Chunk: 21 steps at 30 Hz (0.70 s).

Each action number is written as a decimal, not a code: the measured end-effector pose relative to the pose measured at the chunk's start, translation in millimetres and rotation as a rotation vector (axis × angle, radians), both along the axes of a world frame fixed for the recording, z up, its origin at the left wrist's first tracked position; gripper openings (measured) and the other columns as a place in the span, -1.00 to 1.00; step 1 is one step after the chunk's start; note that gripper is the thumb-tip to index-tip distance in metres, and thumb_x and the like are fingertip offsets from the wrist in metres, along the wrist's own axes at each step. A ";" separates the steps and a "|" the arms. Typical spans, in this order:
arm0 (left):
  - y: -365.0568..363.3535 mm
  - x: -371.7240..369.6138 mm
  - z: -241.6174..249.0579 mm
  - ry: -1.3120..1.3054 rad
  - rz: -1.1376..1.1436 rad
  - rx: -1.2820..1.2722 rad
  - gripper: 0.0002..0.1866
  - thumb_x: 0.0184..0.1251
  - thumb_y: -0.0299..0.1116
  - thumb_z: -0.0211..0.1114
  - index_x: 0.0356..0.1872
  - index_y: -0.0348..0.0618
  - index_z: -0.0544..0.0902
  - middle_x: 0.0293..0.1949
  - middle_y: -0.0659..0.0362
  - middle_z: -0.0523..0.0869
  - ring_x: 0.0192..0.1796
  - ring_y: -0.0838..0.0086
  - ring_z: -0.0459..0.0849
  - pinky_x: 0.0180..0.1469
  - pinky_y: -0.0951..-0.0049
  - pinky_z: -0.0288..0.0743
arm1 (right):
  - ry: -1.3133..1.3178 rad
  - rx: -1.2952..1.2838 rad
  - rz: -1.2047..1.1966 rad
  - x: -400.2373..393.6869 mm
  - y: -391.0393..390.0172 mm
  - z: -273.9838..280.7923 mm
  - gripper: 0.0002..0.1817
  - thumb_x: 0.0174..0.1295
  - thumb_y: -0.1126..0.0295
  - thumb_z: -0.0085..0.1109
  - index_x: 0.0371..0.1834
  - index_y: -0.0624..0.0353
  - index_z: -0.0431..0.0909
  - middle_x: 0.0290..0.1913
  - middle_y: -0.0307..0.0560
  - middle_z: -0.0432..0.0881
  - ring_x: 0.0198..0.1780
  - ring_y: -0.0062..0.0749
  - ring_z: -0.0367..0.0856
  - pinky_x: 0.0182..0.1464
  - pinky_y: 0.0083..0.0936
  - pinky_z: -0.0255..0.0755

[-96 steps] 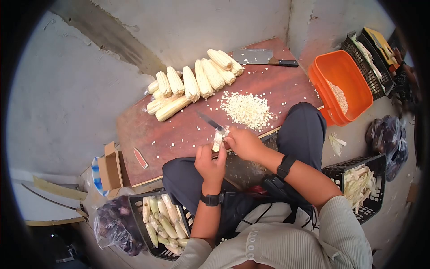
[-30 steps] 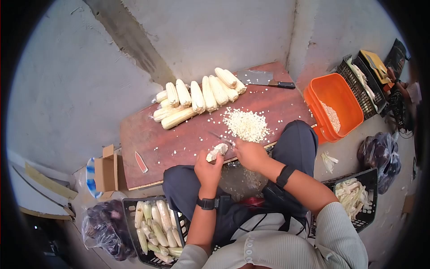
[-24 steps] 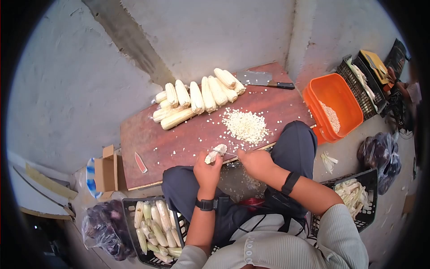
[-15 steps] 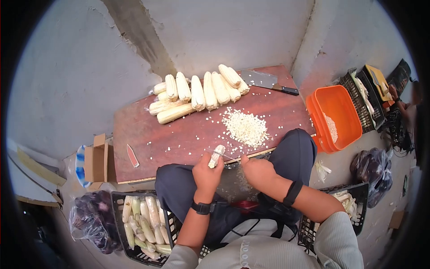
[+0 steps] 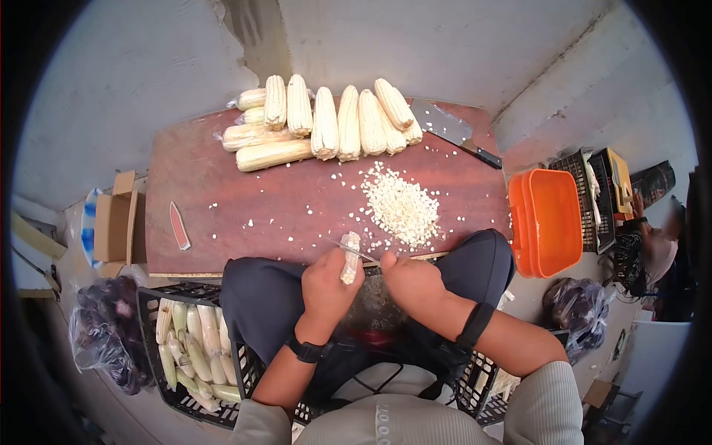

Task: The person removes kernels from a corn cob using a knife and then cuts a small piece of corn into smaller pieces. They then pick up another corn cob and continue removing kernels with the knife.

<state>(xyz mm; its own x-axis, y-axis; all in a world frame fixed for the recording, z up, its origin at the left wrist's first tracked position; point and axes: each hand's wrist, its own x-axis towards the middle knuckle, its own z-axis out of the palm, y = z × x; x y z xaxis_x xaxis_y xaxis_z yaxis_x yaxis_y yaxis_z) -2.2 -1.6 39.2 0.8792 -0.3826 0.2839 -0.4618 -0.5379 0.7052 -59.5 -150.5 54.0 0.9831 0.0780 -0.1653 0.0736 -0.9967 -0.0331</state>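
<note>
In my left hand (image 5: 331, 283) is a short, pale corn cob (image 5: 350, 258), held upright over my lap at the table's front edge. My right hand (image 5: 410, 283) is closed on a thin knife (image 5: 360, 254), whose blade crosses the cob. Just beyond, a heap of cut white kernels (image 5: 400, 208) lies on the red table (image 5: 200, 185). Whole peeled ears of corn (image 5: 325, 122) are lined up at the back, some of them wrapped in plastic. The knife's handle is mostly hidden in my fist.
A cleaver (image 5: 452, 132) lies at the table's back right, a red-bladed knife (image 5: 179, 226) at its left. An orange bucket (image 5: 560, 222) stands to the right. Crates, one with corn (image 5: 194, 348), flank my legs. Another person (image 5: 656, 248) is at far right.
The view has shifted, so the table shows further left and the bucket's inside less. Both hands remain at the cob, with the blade still across it.
</note>
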 end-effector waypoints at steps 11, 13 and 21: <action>0.0 2.4 0.7 0.049 0.033 -0.083 -0.78 0.03 -0.39 0.37 -0.48 -0.22 0.46 -0.52 -0.01 0.54 -0.46 0.01 0.55 -0.43 0.18 0.43 | -0.176 0.027 0.100 33.6 3.2 -48.7 -0.91 0.11 0.43 0.04 -0.40 0.18 0.37 -0.62 -0.10 0.52 -0.60 -0.28 0.62 -0.64 -0.41 0.45; 0.3 0.6 0.8 0.028 0.040 -0.097 -0.78 0.04 -0.39 0.37 -0.48 -0.23 0.46 -0.52 -0.02 0.54 -0.46 0.01 0.55 -0.43 0.18 0.43 | -0.151 0.006 0.078 32.4 4.5 -48.4 -0.90 0.12 0.42 0.03 -0.37 0.19 0.38 -0.60 -0.09 0.55 -0.55 -0.28 0.65 -0.61 -0.39 0.47; 2.8 -9.7 -3.0 0.007 0.112 -0.127 -0.77 0.01 -0.36 0.38 -0.50 -0.22 0.47 -0.54 -0.02 0.54 -0.47 0.05 0.56 -0.43 0.22 0.42 | 0.069 0.532 -0.113 31.4 -0.2 -31.8 -0.72 0.26 0.26 0.02 -0.23 0.32 0.43 -0.38 0.18 0.61 -0.24 0.13 0.62 -0.22 -0.14 0.48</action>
<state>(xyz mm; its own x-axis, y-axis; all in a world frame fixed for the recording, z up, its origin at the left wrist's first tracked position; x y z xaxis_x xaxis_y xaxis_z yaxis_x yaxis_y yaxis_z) -11.9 1.2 36.3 0.9166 -0.2431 0.3173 -0.3984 -0.4921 0.7740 -28.1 -150.7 22.2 0.9785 0.0633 -0.1962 -0.0530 -0.8426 -0.5359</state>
